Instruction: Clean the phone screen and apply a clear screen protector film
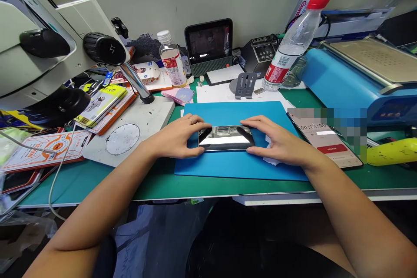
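A phone [226, 139] with a dark, glossy, reflecting face lies sideways on a blue mat [228, 167]. My left hand [180, 137] grips its left end between thumb and fingers and wears a ring. At the opposite end, my right hand [272, 139] holds the phone the same way, thumb on the near edge, fingers on the far edge. Some crumpled white paper [272, 160] shows partly under my right hand. Another phone [325, 139] with a running timer lies to the right of the mat.
A microscope [42, 52] on a white base [122, 139] stands left. Behind are a small bottle [172, 58], a screen [210, 41], a grey phone stand [246, 85] and a red-capped bottle [295, 47]. On the right are a blue machine [352, 82] and a yellow-green object [392, 152].
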`<state>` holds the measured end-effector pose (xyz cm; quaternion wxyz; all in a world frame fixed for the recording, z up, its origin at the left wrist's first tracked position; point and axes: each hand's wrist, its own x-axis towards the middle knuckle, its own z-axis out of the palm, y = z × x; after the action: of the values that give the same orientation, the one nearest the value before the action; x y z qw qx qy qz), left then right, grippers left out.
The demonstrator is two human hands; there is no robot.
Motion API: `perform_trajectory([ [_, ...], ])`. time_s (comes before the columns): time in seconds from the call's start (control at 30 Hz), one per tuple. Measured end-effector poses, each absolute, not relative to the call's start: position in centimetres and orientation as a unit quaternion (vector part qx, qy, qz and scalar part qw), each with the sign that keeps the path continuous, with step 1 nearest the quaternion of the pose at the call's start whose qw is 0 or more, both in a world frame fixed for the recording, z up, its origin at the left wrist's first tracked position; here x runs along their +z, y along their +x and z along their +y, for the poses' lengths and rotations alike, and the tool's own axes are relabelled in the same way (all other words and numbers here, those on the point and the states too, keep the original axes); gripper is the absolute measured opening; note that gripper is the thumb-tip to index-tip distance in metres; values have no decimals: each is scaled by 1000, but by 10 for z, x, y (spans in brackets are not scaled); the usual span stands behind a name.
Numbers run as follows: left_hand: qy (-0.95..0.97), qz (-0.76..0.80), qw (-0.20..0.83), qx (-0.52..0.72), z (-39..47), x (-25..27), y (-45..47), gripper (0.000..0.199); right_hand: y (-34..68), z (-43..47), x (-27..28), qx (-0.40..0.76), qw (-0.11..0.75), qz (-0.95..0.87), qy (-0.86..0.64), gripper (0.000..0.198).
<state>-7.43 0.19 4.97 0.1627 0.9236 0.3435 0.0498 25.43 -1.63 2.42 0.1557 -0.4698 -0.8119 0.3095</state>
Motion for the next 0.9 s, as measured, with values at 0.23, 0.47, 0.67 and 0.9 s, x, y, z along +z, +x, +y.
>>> perform_trajectory([
  [0.23, 921, 350, 166, 43, 5, 47, -74, 51, 255, -16, 24, 308, 156, -812, -470, 76],
  [0.47, 926, 339, 159, 51, 3, 49, -74, 63, 255, -16, 23, 300, 162, -815, -468, 75],
  [0.67, 922, 348, 165, 45, 5, 47, -74, 60, 256, -16, 23, 303, 161, -816, -465, 76],
  [0.9, 926, 342, 152, 46, 2, 47, -73, 66, 255, -16, 23, 306, 156, -814, -469, 76],
])
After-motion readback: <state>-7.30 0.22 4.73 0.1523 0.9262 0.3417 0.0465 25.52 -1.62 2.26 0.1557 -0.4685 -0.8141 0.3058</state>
